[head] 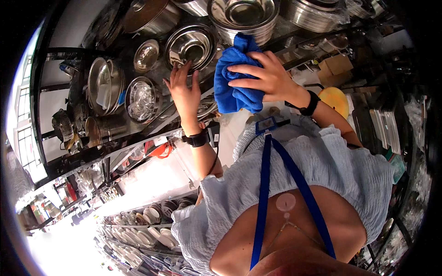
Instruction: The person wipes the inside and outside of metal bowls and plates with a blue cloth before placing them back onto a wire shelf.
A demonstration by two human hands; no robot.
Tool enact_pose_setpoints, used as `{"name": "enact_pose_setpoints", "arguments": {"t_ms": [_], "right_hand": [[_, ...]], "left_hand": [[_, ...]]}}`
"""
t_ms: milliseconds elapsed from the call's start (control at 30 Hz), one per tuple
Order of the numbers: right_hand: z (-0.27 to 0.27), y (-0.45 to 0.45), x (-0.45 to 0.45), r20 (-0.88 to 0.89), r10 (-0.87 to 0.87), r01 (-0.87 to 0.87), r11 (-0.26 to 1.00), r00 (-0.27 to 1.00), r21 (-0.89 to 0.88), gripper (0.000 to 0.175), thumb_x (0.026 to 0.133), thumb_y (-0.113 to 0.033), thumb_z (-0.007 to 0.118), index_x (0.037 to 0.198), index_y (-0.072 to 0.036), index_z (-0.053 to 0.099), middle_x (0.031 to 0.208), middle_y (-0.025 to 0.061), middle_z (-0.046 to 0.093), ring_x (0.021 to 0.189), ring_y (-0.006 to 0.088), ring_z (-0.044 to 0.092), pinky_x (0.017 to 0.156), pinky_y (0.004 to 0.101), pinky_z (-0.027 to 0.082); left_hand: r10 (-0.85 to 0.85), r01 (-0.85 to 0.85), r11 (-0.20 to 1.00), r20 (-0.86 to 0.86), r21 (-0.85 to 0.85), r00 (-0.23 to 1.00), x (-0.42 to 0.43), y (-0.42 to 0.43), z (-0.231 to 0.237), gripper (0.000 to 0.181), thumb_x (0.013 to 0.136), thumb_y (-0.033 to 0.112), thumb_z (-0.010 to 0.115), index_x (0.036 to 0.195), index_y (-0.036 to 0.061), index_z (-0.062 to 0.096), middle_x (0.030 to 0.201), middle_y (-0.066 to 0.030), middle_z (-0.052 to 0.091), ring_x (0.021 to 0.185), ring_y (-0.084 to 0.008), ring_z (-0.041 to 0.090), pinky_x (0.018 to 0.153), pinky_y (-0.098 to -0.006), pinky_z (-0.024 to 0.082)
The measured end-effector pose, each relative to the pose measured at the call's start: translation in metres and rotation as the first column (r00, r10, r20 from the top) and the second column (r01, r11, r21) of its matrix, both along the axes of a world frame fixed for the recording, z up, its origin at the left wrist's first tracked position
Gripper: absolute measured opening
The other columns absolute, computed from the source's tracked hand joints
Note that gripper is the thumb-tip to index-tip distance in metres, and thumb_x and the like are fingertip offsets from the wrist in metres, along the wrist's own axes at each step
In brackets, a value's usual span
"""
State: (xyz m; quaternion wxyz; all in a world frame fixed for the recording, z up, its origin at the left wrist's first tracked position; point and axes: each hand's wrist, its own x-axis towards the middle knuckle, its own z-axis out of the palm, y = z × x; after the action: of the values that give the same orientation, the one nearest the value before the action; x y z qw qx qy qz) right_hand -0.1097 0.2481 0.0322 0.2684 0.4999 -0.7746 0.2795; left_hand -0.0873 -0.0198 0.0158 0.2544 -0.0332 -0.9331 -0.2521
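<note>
My right hand [267,74] grips a bunched blue cloth [238,91], which hangs in front of a tall stack of steel bowls [241,20]. My left hand [184,89] has its fingers spread at the near rim of nested steel bowls [202,38]; it holds nothing that I can see, and whether the fingertips touch the rim is unclear. Left of those bowls sits a small round steel dish [146,55]. Nearer the shelf edge is a steel bowl with clear plastic wrap [141,100] inside.
Large steel pans [100,86] lean at the left of the shelf. A steel pot [152,17] and stacked steel basins [310,15] stand along the back. The dark shelf edge [152,129] runs below my left hand. A cardboard box [335,69] and a yellow round object [333,101] lie right.
</note>
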Motion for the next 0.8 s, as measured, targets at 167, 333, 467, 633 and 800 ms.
{"name": "enact_pose_setpoints", "arguments": {"t_ms": [167, 333, 467, 633, 800], "right_hand": [[0.004, -0.003, -0.002, 0.043, -0.071, 0.07, 0.997, 0.997, 0.032, 0.052, 0.066, -0.033, 0.076, 0.117, -0.033, 0.067, 0.136, -0.0061, 0.055, 0.117, 0.0313, 0.048, 0.09, 0.0446, 0.039], [0.007, -0.004, -0.001, 0.071, -0.104, 0.101, 0.994, 0.992, 0.044, 0.053, 0.064, -0.029, 0.078, 0.116, -0.032, 0.067, 0.135, -0.0056, 0.055, 0.117, 0.0304, 0.048, 0.09, 0.0453, 0.039], [0.014, 0.003, -0.003, 0.136, -0.142, 0.131, 0.988, 0.981, 0.083, 0.067, 0.063, -0.031, 0.079, 0.127, -0.033, 0.061, 0.13, -0.0035, 0.057, 0.116, 0.0309, 0.049, 0.09, 0.0452, 0.04], [0.02, -0.004, -0.001, 0.246, -0.194, 0.177, 0.98, 0.95, 0.09, 0.089, 0.061, -0.034, 0.082, 0.143, -0.026, 0.047, 0.123, 0.0005, 0.061, 0.112, 0.0297, 0.052, 0.09, 0.0443, 0.041], [0.023, -0.012, -0.003, 0.346, -0.162, 0.194, 0.979, 0.924, -0.063, 0.095, 0.064, -0.031, 0.081, 0.149, -0.02, 0.04, 0.111, 0.0038, 0.066, 0.102, 0.0278, 0.058, 0.088, 0.0407, 0.043]], "left_hand": [[-0.005, 0.007, 0.996, 0.023, -0.085, 1.0, -0.006, 0.002, -0.008, 0.023, 0.094, 0.02, 0.06, 0.115, 0.0142, 0.067, 0.111, -0.006, 0.065, 0.128, -0.0318, 0.048, 0.111, -0.0685, 0.019], [-0.064, 0.066, 0.997, -0.076, 0.025, 0.995, -0.009, 0.012, 0.003, 0.009, 0.085, 0.01, 0.067, 0.093, 0.0094, 0.07, 0.099, -0.0071, 0.064, 0.105, -0.0303, 0.056, 0.109, -0.0576, 0.031], [-0.043, 0.08, 0.982, -0.208, 0.171, 0.977, -0.012, 0.021, 0.007, 0.007, 0.085, 0.003, 0.064, 0.092, 0.0029, 0.067, 0.095, -0.0115, 0.064, 0.099, -0.0316, 0.058, 0.088, -0.0414, 0.045], [-0.001, 0.068, 0.964, -0.25, 0.257, 0.968, -0.018, 0.027, 0.017, 0.008, 0.088, 0.001, 0.061, 0.093, 0.001, 0.067, 0.096, -0.0122, 0.065, 0.096, -0.0301, 0.061, 0.087, -0.0379, 0.048], [0.011, 0.105, 0.914, -0.283, 0.391, 0.959, -0.014, 0.033, 0.028, 0.009, 0.09, 0.001, 0.057, 0.089, 0.0015, 0.066, 0.095, -0.0137, 0.064, 0.101, -0.0303, 0.061, 0.089, -0.038, 0.047]]}}
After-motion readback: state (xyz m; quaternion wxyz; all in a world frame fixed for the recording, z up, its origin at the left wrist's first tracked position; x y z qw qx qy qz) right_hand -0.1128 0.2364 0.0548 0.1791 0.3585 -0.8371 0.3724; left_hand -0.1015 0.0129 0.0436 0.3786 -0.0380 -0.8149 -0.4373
